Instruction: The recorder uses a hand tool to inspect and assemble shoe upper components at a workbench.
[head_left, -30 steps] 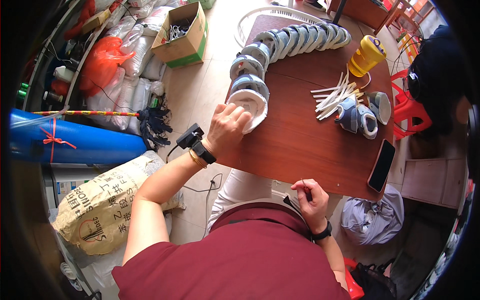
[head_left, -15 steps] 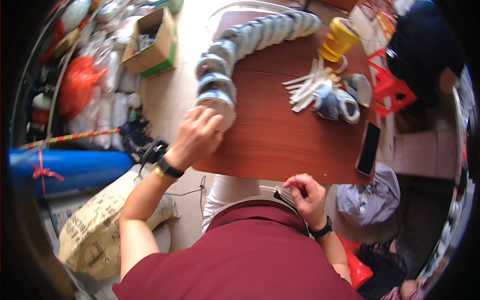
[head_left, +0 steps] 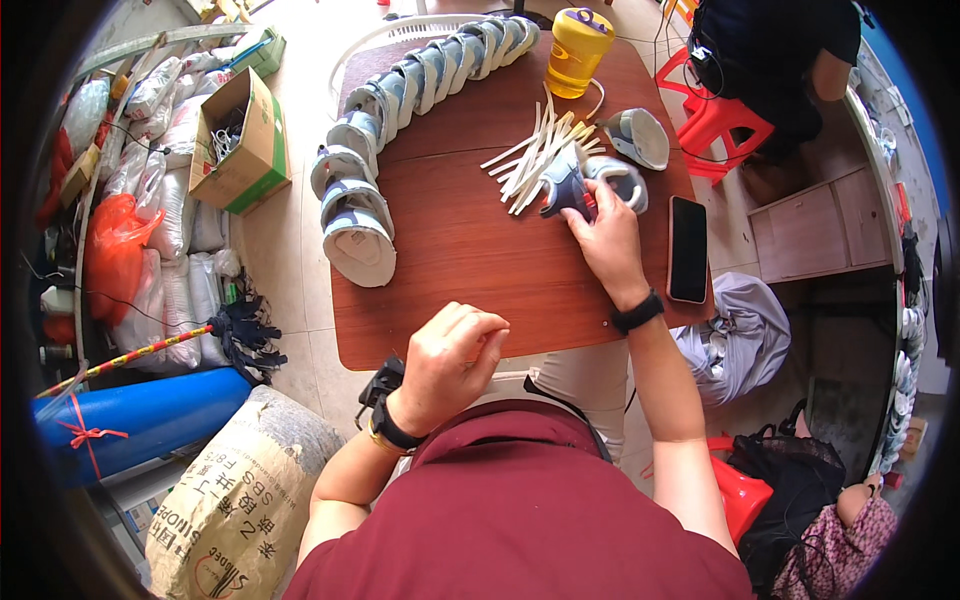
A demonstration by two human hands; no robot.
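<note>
At the right part of the table, my right hand (head_left: 612,248) has its thumb and fingers closed on a small blue-and-white shoe upper (head_left: 563,182). Beside it lies another upper (head_left: 624,180), partly behind my fingers, and a third (head_left: 640,138) rests just beyond. My left hand (head_left: 455,352) hovers by the table's near edge with its fingers curled together; nothing shows in it. Along the left and far side runs a curved row of overlapping shoe uppers (head_left: 410,92), the nearest (head_left: 358,250) with its pale sole side showing.
White strips (head_left: 525,165) lie in a pile beside a yellow lidded jug (head_left: 578,55). A black phone (head_left: 687,250) sits at the table's (head_left: 470,260) right edge. To the left are a cardboard box (head_left: 240,140), a blue cylinder (head_left: 150,425) and a sack (head_left: 240,500); a person (head_left: 770,60) is at the far right.
My left hand has left the nearest upper of the row and drawn back to the table's near edge. My right hand has reached forward from my waist and taken hold of a shoe upper.
</note>
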